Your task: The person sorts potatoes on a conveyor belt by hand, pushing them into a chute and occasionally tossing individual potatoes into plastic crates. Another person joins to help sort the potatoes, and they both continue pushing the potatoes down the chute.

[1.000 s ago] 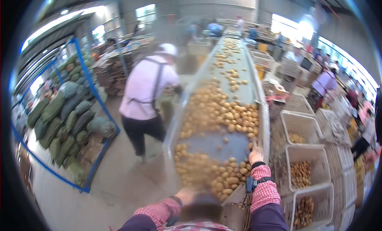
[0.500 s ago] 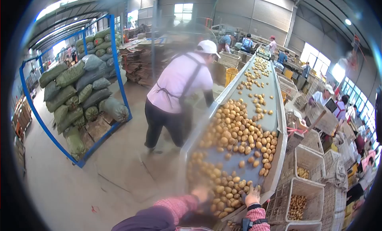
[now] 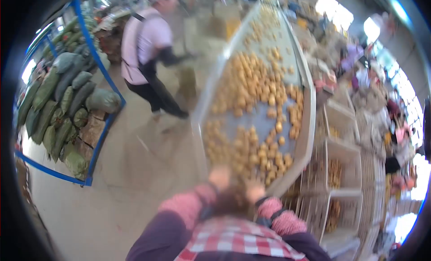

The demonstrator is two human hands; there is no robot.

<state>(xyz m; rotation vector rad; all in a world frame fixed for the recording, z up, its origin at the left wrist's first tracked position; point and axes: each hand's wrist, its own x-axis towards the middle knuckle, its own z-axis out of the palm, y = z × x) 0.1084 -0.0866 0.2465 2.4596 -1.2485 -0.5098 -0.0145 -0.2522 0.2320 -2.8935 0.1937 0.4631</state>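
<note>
Many potatoes [image 3: 251, 88] lie on the long conveyor belt [image 3: 233, 124], thickest along its left side and at the near end. My left hand [image 3: 219, 177] is at the near left corner, beside the potatoes there. Close by on its right, my right hand [image 3: 255, 191] is at the near end of the potato pile. Motion smears the fingers of both hands, so I cannot make out whether they hold anything. A dark blurred patch lies between the two hands.
A metal side rail [image 3: 308, 112] edges the belt. Stacked plastic crates [image 3: 343, 171], some holding potatoes, stand on the right. At left, a blue frame [image 3: 104, 65] surrounds piled green sacks [image 3: 45, 92]. A person in a white cap [image 3: 148, 41] stands left of the belt.
My view has tilted down and turned. My right hand has drawn back leftward, nearer my left hand. The person in the white cap has turned more upright, with a dark-sleeved arm reaching forward.
</note>
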